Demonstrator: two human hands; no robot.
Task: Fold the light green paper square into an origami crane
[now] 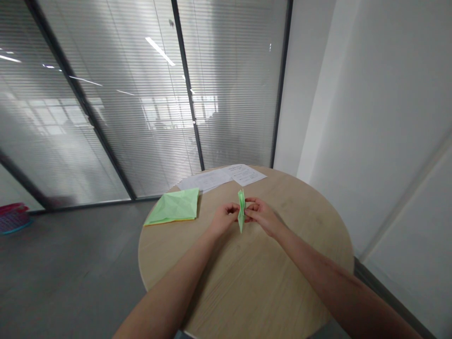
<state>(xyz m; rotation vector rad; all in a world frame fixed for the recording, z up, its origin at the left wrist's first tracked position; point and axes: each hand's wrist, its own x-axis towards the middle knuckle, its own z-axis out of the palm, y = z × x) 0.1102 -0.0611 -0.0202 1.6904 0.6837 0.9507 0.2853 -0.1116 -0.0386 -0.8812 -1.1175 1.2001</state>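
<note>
A folded piece of green paper [241, 211] is held up between my two hands above the middle of the round table, seen nearly edge-on as a narrow upright shape. My left hand [224, 217] grips it from the left with fingers curled. From the right, my right hand [260, 214] pinches it, thumb and fingers pressed to its side. The fingertips behind the paper are partly hidden. To the left of my hands lies a stack of creased green sheets [176, 205], with a yellow edge showing beneath.
White papers [208, 180] and a printed sheet [246, 174] lie at the far edge of the wooden table [240, 287]. Glass panels with blinds stand behind it, a white wall at the right. A red basket [14, 217] sits on the floor at far left.
</note>
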